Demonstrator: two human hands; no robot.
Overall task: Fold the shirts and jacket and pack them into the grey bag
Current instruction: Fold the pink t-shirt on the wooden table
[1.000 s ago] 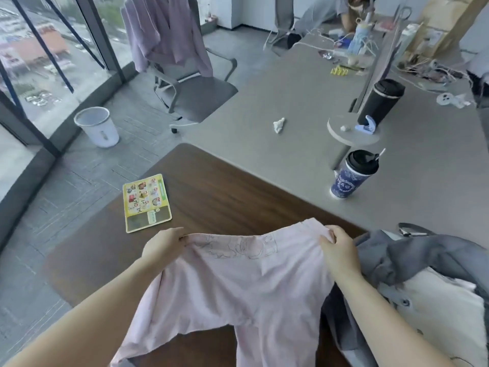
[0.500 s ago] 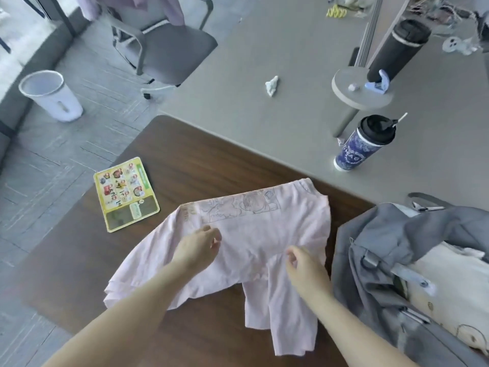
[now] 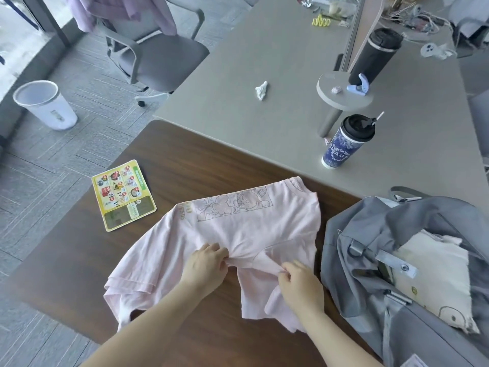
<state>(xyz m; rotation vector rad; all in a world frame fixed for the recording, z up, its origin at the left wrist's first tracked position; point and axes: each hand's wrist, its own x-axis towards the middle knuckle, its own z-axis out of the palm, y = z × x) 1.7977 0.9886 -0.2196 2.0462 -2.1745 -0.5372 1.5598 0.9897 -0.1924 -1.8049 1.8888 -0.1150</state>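
Two bare forearms reach in from the near edge, and both hands work the middle of a pale pink shirt [image 3: 246, 234]. The left hand [image 3: 205, 266] has its fingers curled, pinching a bunched ridge of the fabric. The right hand [image 3: 300, 283], just to its right, pinches the other end of the same ridge between thumb and fingers, so the cloth is gathered into a taut fold between the two hands. The shirt lies spread and rumpled on a dark brown wooden desk [image 3: 185, 160], with a line-drawn cartoon print across its far edge and a sleeve trailing off to the near left. To the right of the shirt, almost touching it, sits the grey bag [image 3: 370, 234], slumped open, with a cream garment [image 3: 436, 274] showing inside it. On the left of the desk, apart from the shirt, lies a yellow printed card [image 3: 123, 194]. Beyond the brown desk is a grey desk [image 3: 264, 49] bearing a blue patterned cup [image 3: 346, 143] with a black lid, a taller black tumbler [image 3: 375, 55] and a crumpled white tissue [image 3: 261, 90]. On the floor at far left stand a white bin [image 3: 45, 104] and a grey office chair [image 3: 158, 54] draped with purple clothing.
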